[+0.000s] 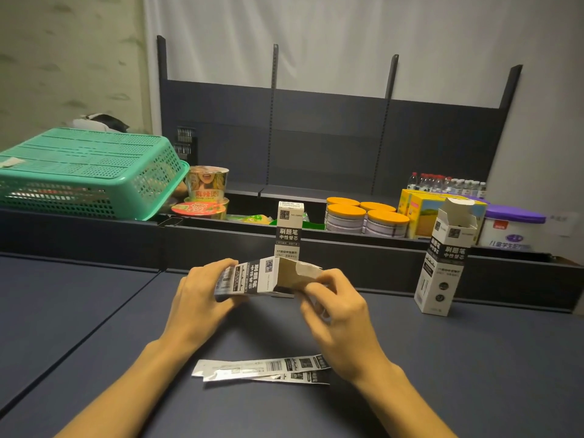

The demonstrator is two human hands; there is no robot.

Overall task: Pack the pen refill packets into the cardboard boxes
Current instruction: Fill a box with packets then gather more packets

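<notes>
- Nearest, on the dark worktop: two flat pen refill packets, lying side by side, partly under the right wrist, not packed yet.
- Just above them: left hand, fingers curled round the body of a cardboard box held on its side, off the worktop.
- Beside it: right hand, fingers pinching the open flap at the box's mouth.
- Step in hand, most likely: getting the box open and ready.
- Next move, probably: letting go of the flap, picking up a packet, sliding it in end first, mouth kept wide.
- Right behind the held box: a shut box, standing up.
- Farther right: another box, standing, top flaps open.
- Farthest back: green basket upside down, noodle cups, orange-lidded tins, water bottles on a shelf.
</notes>
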